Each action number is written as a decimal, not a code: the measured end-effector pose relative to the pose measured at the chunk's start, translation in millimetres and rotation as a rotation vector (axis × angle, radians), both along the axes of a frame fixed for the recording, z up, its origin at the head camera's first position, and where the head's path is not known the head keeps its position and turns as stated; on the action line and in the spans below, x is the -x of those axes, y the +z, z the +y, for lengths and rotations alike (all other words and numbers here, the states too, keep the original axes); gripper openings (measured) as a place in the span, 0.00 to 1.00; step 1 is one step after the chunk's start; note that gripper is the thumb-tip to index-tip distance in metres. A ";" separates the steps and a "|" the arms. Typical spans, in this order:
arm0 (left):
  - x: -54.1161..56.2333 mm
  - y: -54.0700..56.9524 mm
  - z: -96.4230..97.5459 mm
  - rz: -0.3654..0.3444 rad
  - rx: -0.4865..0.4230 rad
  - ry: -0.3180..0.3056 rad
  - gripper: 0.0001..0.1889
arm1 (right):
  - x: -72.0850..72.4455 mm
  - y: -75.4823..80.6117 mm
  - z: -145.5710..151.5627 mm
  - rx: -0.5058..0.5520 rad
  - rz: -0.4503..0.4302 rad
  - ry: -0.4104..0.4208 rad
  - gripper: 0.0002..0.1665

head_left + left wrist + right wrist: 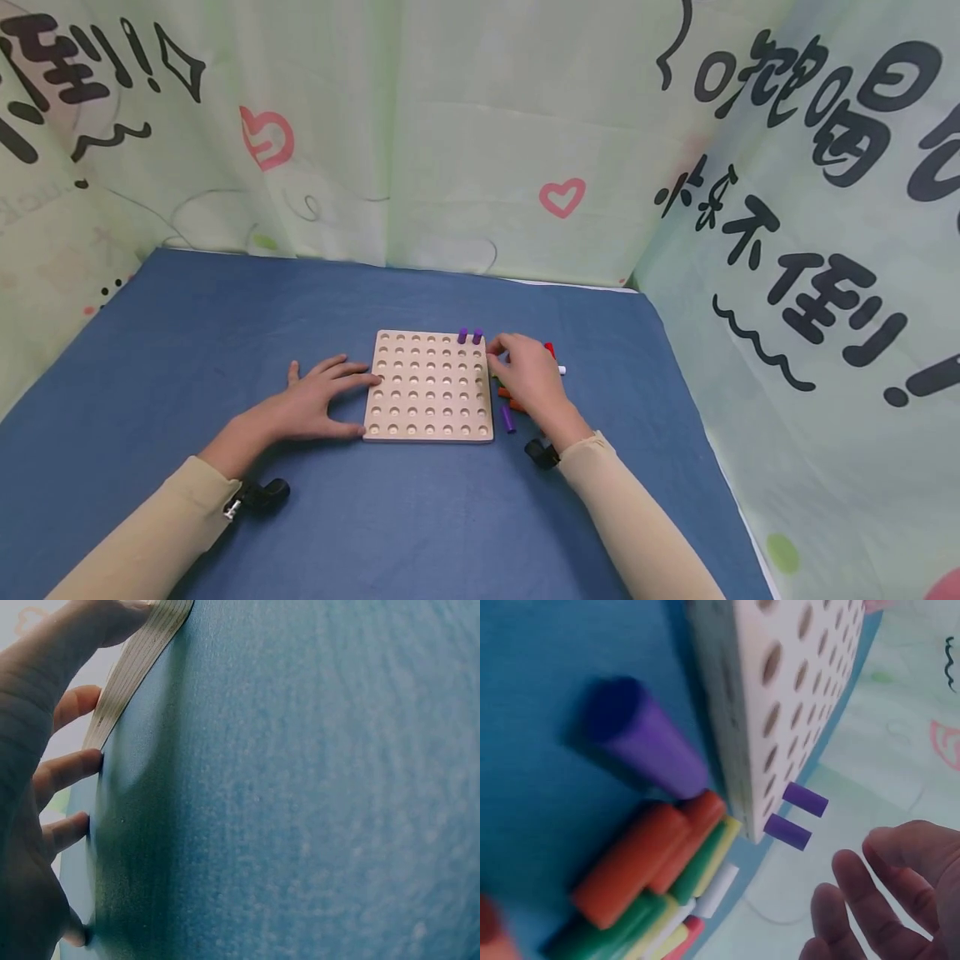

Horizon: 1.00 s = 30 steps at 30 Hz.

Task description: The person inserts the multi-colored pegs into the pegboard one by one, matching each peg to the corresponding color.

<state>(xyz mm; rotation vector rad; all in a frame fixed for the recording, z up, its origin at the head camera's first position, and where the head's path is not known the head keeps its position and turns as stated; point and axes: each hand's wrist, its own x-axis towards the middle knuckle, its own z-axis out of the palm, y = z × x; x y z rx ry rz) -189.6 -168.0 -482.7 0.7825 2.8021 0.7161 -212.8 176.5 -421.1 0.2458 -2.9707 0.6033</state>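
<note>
A pale wooden board with rows of round holes lies flat on the blue cloth. Two purple pegs stand upright in holes at its far right corner. My left hand is spread beside the board's left side, thumb and a fingertip touching its edge. At the right edge hovers my right hand; in the right wrist view its fingers are loosely bent near the two standing pegs, with nothing between them. Beneath and beside that hand lie a loose purple peg and orange pegs.
More loose pegs are heaped right of the board: a green peg, a white peg, a red peg and yellow ones, partly hidden by the right hand. Printed curtains enclose the blue tablecloth at the back and sides.
</note>
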 end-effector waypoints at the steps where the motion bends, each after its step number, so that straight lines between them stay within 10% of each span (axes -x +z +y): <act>1: 0.1 -0.1 0.1 -0.001 0.001 0.000 0.40 | -3.5 -0.8 2.5 -0.008 -0.008 0.004 0.04; 17: -1.5 5.6 4.1 0.009 0.040 0.003 0.41 | -56.1 -18.5 28.8 -0.092 -0.146 0.022 0.09; 30: -6.0 16.5 12.2 -0.021 0.156 0.043 0.41 | -56.4 -29.7 27.6 -0.045 -0.201 0.015 0.14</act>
